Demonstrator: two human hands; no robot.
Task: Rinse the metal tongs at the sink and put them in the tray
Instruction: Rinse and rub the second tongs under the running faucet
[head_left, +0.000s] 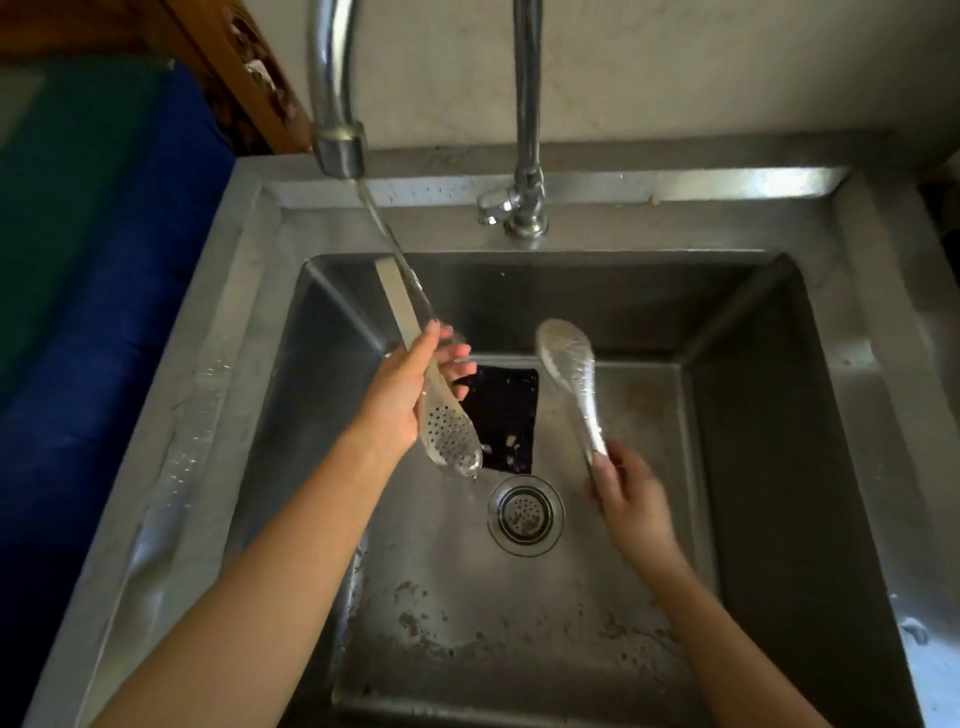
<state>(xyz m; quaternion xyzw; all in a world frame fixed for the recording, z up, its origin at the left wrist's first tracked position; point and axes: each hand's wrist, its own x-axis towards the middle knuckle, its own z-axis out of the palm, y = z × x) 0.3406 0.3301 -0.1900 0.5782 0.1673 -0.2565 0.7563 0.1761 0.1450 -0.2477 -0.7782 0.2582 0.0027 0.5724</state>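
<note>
Two metal tong arms are over the sink basin and look apart from each other. My left hand grips the perforated arm at mid-length, its holed scoop pointing down and its flat handle up. Water from the tap spout runs onto this handle and over my fingers, dripping off the scoop. My right hand grips the bottom end of the second arm, with its wet spoon-shaped head raised to the right of the stream. No tray is in view.
A second tap with a lever stands on the back ledge. The round drain strainer lies between my hands, with a black square mat behind it. Brown grime marks the basin floor. A blue surface lies left of the sink.
</note>
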